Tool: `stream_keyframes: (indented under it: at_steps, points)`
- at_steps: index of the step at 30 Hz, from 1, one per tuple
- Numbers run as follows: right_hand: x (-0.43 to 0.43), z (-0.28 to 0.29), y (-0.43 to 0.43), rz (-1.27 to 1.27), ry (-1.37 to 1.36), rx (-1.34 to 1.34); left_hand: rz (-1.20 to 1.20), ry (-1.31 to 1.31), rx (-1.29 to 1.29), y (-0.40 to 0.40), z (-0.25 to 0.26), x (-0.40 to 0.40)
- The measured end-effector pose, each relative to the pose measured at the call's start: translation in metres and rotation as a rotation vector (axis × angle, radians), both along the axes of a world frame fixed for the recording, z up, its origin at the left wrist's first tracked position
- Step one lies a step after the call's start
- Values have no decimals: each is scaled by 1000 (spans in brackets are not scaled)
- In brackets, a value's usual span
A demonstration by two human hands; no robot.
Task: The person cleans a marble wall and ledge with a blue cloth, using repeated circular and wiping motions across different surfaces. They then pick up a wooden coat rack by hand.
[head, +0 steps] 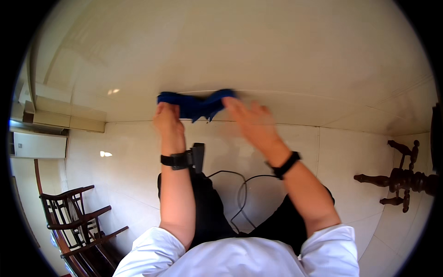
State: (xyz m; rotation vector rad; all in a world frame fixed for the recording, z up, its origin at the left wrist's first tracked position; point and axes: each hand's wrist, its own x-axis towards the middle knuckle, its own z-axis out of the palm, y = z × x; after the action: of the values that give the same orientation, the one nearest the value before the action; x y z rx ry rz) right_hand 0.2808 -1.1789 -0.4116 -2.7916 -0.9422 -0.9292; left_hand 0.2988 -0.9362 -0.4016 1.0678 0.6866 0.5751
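A dark blue cloth [197,105], bunched and uneven along its lower edge, lies against the glossy cream tiled wall [242,52], just above the line where wall and floor meet. My left hand [169,121] grips the cloth's left end between thumb and fingers. At its right end, my right hand [251,121] is blurred, with its fingers apart and their tips at the cloth's edge; whether they pinch it cannot be told. Each wrist wears a black strap, and a black device stands out from the left one.
Wooden chairs [79,221] stand at the lower left. A turned dark wood pedestal base [398,180] is at the right. A black cable [245,187] loops between my knees above the pale tiled floor [131,173]. A low tiled ledge [69,119] juts out at the left.
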Motion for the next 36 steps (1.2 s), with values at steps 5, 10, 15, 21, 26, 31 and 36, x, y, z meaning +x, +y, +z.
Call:
stream_keyframes:
  at_steps: [5,10,15,21,26,31,36]
  points:
    - [-5,-3,-28,-19,75,183,-96,-24,-72,-37,4,-6]
    - [2,-9,28,102,162,298,-97,-37,-136,-19,9,-2]
    - [5,9,72,126,225,208,130,-5,-50,34,2,7]
    - [-3,7,31,39,224,164,-158,43,-67,-56,10,-9]
    - [-7,11,31,10,239,279,43,-122,-12,-18,-4,0]
    - [-4,17,4,-24,140,74,192,-31,-101,-6,17,7]
    - [-2,14,-7,-34,120,91,-4,-18,-138,-86,14,0]
